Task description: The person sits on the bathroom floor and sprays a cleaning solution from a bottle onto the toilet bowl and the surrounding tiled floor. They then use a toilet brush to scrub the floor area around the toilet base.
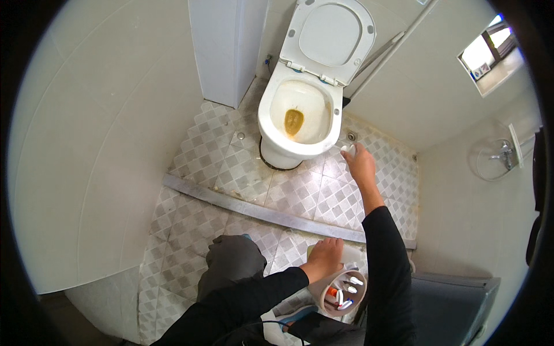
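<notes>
A white toilet stands ahead with its lid and seat raised; yellow-brown water lies in the bowl. My right hand is closed around a small white object, just right of the bowl's front rim. What that object is, I cannot tell. Lower down, my left hand rests by a pale, partly hidden thing next to a round bucket; its fingertips are partly hidden, so a grip cannot be made out. Inside the bucket are several bottles with white spray heads and an orange-and-white one.
A raised grey threshold crosses the tiled floor. Long poles lean on the wall right of the toilet. A floor drain lies near the bowl. A shower mixer is on the right wall, above a dark grey panel-like object.
</notes>
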`<state>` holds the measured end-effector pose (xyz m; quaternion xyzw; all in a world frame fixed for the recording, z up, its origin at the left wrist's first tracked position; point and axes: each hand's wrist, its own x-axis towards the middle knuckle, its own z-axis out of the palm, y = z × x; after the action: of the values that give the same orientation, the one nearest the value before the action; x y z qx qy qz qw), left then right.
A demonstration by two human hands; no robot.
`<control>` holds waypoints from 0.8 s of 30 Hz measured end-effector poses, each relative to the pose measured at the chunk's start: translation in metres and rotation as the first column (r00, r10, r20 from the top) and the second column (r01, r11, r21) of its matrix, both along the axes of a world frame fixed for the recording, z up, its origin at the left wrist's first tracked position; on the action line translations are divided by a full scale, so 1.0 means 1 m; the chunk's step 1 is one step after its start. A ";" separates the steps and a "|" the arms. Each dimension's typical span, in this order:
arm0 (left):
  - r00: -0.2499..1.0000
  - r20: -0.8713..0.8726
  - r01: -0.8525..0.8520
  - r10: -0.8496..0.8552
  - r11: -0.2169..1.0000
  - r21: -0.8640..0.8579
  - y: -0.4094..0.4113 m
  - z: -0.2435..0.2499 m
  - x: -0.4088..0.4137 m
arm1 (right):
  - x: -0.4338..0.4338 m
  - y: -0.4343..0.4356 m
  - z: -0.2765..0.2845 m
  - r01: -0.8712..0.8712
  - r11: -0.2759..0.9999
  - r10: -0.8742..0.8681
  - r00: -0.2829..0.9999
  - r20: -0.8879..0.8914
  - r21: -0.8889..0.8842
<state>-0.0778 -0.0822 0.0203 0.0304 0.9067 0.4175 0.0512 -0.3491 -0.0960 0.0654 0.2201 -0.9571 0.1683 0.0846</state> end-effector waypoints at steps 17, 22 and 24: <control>0.997 -0.071 0.025 -0.027 0.999 -0.026 0.004 -0.008 0.006 | 0.015 0.042 0.020 -0.149 0.988 0.133 0.957 -0.258 -0.045; 0.999 -0.031 0.023 -0.023 1.000 0.007 0.002 -0.001 0.004 | 0.033 0.065 0.030 -0.264 0.961 0.271 0.862 -0.428 0.077; 0.999 -0.032 0.023 -0.023 1.000 -0.001 0.002 0.000 0.004 | 0.040 0.075 0.033 -0.278 0.958 0.281 0.853 -0.440 0.074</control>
<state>-0.0740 -0.0801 0.0200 0.0475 0.9071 0.4162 0.0413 -0.3088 -0.0214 0.0988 0.3897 -0.8706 0.1199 0.2754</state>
